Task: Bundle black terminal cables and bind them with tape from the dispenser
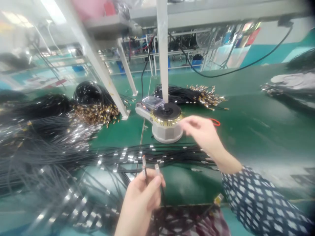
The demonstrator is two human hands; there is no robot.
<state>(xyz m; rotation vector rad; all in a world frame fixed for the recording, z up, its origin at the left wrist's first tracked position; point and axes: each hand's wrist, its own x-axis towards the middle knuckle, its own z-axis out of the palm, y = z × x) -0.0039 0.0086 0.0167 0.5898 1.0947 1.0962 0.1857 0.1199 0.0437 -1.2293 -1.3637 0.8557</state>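
My left hand [142,198] is closed around black cables low in the middle of the view. Two ends stand up from its fingers: a silver connector [157,168] and a thin end with an orange tip [144,160]. My right hand [203,134] pinches at the right edge of a round tape dispenser [167,132], which has a grey base, a black disc on top and yellowish strips around its rim. Whatever lies between those fingertips is too small or blurred to make out. Just behind this hand shows a red loop [215,122].
Black cables with silver connectors [123,157] lie across the green table [251,127]. Coiled bundles with gold ends [95,113] sit at left, another bundle [187,94] behind the dispenser. A white post [162,52] and a slanted leg [98,68] rise from the tabletop.
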